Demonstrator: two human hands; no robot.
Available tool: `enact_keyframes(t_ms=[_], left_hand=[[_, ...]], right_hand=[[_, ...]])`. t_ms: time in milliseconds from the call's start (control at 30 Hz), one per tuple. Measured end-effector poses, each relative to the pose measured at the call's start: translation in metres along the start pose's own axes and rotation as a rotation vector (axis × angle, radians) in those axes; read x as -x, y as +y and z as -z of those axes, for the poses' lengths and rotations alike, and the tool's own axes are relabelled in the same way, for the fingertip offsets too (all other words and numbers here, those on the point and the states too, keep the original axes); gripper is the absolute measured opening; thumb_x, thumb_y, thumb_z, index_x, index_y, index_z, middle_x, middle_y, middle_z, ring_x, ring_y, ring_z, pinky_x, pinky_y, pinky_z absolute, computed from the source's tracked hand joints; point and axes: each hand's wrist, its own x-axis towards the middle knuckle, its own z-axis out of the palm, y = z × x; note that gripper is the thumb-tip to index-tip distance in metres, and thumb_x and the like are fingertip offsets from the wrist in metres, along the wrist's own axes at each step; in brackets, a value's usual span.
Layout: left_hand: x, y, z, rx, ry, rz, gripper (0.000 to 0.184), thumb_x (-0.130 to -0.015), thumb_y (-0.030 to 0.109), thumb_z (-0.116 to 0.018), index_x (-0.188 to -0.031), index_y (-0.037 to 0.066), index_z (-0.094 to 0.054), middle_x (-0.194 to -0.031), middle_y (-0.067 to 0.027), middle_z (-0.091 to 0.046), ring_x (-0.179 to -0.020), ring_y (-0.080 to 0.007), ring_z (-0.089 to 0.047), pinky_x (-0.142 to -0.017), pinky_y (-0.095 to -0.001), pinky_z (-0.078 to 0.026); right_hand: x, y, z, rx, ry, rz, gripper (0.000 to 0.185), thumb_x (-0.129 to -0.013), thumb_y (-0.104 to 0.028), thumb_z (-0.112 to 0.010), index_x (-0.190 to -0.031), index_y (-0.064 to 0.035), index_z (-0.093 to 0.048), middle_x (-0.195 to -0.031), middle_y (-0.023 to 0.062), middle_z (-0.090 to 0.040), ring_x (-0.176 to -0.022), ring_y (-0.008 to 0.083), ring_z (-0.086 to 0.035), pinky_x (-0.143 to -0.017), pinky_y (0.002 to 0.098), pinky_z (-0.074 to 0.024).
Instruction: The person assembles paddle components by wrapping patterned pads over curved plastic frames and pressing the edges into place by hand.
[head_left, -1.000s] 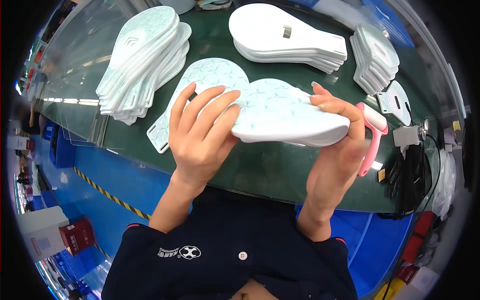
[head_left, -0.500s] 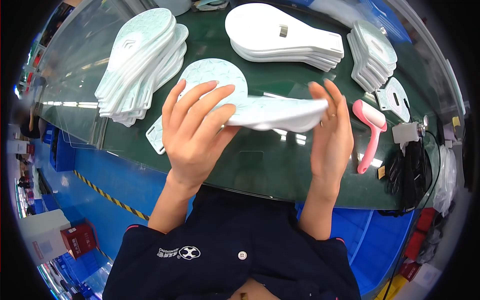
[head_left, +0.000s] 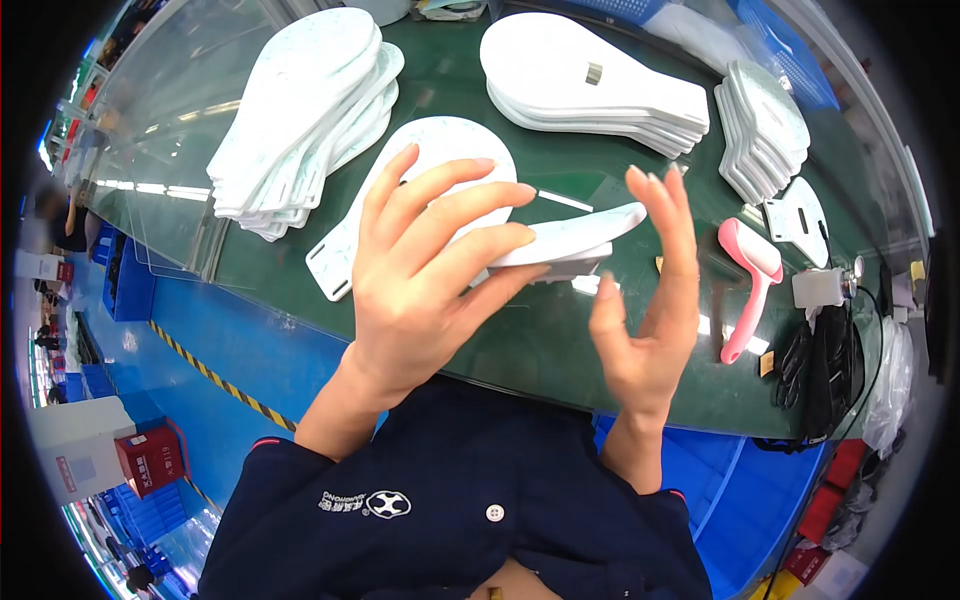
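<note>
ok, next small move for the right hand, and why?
I'd probably close the right hand on the free end of the held panel: the left hand grips only the opposite end, while the right is open beside the free end, its thumb clear of it.

Navy shirt (head_left: 445,480), white chest logo (head_left: 388,503), white button (head_left: 495,513), red-trimmed short sleeves (head_left: 275,465)

Qty: 2 hands (head_left: 415,265) (head_left: 650,350), 1 held pc (head_left: 578,235), 3 wht stacks (head_left: 300,100) (head_left: 555,65) (head_left: 765,130), 1 pnk roller (head_left: 750,260).
</note>
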Motion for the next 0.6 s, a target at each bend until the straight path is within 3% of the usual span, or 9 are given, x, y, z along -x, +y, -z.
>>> enact_keyframes(t_ms=[133, 200, 233, 333, 600], left_hand=[[0.000, 0.003, -0.002, 0.015, -0.025, 0.000, 0.027, -0.055, 0.012, -0.078, -0.079, 0.010, -0.065, -0.096, -0.0027, -0.064, -0.102, -0.0247, -0.055, -0.096, -0.0457, -0.035], [0.002, 0.005, -0.003, 0.023, -0.029, 0.009, 0.027, -0.056, 0.013, -0.078, -0.079, 0.011, -0.065, -0.096, -0.0026, -0.064, -0.102, -0.0246, -0.055, -0.096, -0.0457, -0.035], [0.002, 0.005, -0.004, 0.025, -0.034, 0.003, 0.027, -0.055, 0.013, -0.078, -0.080, 0.011, -0.065, -0.097, -0.0026, -0.064, -0.103, -0.0246, -0.055, -0.096, -0.0457, -0.035], [0.004, 0.005, -0.006, 0.043, -0.045, 0.014, 0.028, -0.056, 0.013, -0.078, -0.080, 0.011, -0.065, -0.097, -0.0026, -0.063, -0.103, -0.0245, -0.054, -0.096, -0.0457, -0.035], [0.011, 0.002, -0.015, 0.109, -0.058, 0.047, 0.022, -0.060, 0.014, -0.075, -0.078, 0.011, -0.062, -0.098, -0.0025, -0.061, -0.101, -0.0234, -0.055, -0.095, -0.0476, -0.034]], right_hand=[[-0.002, -0.004, -0.003, -0.063, -0.051, -0.064, 0.062, -0.064, 0.002, -0.064, -0.123, -0.0032, -0.047, -0.114, 0.0111, -0.055, -0.120, 0.0354, -0.041, -0.098, 0.0459, -0.0332], [-0.002, 0.001, 0.002, 0.106, -0.097, -0.021, 0.060, -0.061, 0.001, -0.070, -0.118, -0.0046, -0.052, -0.104, 0.0089, -0.059, -0.105, 0.0276, -0.054, -0.096, 0.0456, -0.0358], [-0.001, 0.003, 0.004, 0.104, -0.098, -0.023, 0.060, -0.061, 0.001, -0.070, -0.118, -0.0046, -0.052, -0.104, 0.0089, -0.059, -0.105, 0.0276, -0.054, -0.096, 0.0456, -0.0358], [0.000, 0.005, 0.007, -0.092, -0.120, -0.121, 0.059, -0.058, 0.001, -0.070, -0.115, -0.0017, -0.054, -0.099, 0.0087, -0.062, -0.075, 0.0125, -0.057, -0.095, 0.0367, -0.0375], [0.003, 0.013, 0.007, -0.120, -0.156, -0.145, 0.040, -0.060, 0.001, -0.070, -0.099, -0.0031, -0.063, -0.090, 0.0076, -0.062, -0.087, 0.0188, -0.058, -0.093, 0.0417, -0.0394]])
